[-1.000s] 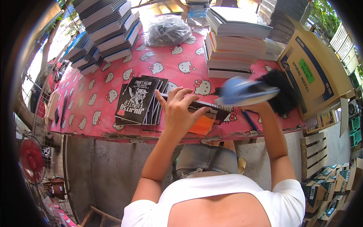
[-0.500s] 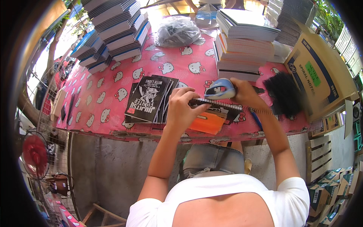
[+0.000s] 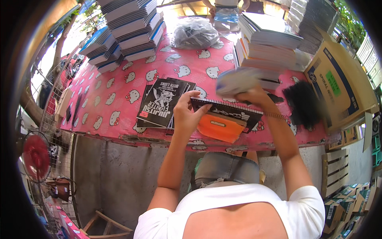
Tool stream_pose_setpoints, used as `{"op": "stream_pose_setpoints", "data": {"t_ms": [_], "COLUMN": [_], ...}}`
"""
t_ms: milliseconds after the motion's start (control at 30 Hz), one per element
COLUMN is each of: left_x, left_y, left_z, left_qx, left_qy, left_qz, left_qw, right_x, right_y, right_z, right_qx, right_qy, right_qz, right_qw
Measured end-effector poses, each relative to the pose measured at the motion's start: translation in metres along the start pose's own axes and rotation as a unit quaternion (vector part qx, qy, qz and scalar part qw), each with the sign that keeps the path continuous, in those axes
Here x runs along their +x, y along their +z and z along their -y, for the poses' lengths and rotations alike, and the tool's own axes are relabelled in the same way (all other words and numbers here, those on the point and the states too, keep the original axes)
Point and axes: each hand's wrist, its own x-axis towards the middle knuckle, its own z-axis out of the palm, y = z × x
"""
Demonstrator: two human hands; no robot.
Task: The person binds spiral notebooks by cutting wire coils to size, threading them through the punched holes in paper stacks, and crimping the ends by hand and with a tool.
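Note:
My left hand (image 3: 188, 110) grips a black spiral notebook (image 3: 238, 113) by its left end, thumb across the front. The notebook is tilted, its coil-bound edge uppermost. My right hand (image 3: 254, 96) is closed round a blue-and-white hand-held tool (image 3: 236, 82), smeared by motion, just above and beyond the bound edge. Its exact kind is unclear. An orange block-like piece (image 3: 221, 127) with a small label lies against the near side of the notebook. Left of my left hand, several black notebooks (image 3: 164, 101) with a white drawing on the cover lie in an overlapping pile.
Tall notebook stacks (image 3: 133, 32) rise at the far left, with another stack (image 3: 266, 44) at the far right. A plastic bag (image 3: 195, 34) sits between them. Black coils (image 3: 302, 104) lie beside a cardboard box (image 3: 338, 81). The pink patterned tabletop (image 3: 113, 101) ends just before my body.
My right hand and the tool have lifted slightly off the bound edge. The notebook has tipped so more of its cover shows. The whole view has shifted a little.

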Motion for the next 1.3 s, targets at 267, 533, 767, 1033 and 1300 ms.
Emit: {"op": "stream_pose_setpoints", "data": {"t_ms": [267,533,767,1033,1300], "left_x": [-0.009,0.008,0.013,-0.056,-0.073], "left_y": [0.000,-0.006,-0.033,0.006,0.043], "left_z": [0.028,0.032,-0.101,-0.056,-0.023], "left_qx": [-0.301,-0.330,-0.077,0.155,0.018], "left_qy": [-0.089,-0.107,0.379,0.346,0.172], "left_qz": [-0.039,0.005,-0.167,0.097,-0.031], "left_qw": [0.949,0.938,0.907,0.920,0.984], "right_x": [0.007,-0.040,-0.150,-0.214,-0.179], "right_y": [0.012,-0.002,-0.016,-0.010,0.036], "right_z": [0.021,-0.031,-0.053,-0.045,0.080], "right_qx": [0.093,-0.401,-0.310,-0.461,-0.090], "right_qy": [-0.141,0.138,0.073,0.170,0.053], "right_qz": [0.064,-0.048,-0.161,-0.147,-0.147], "right_qw": [0.984,0.904,0.934,0.858,0.984]}}
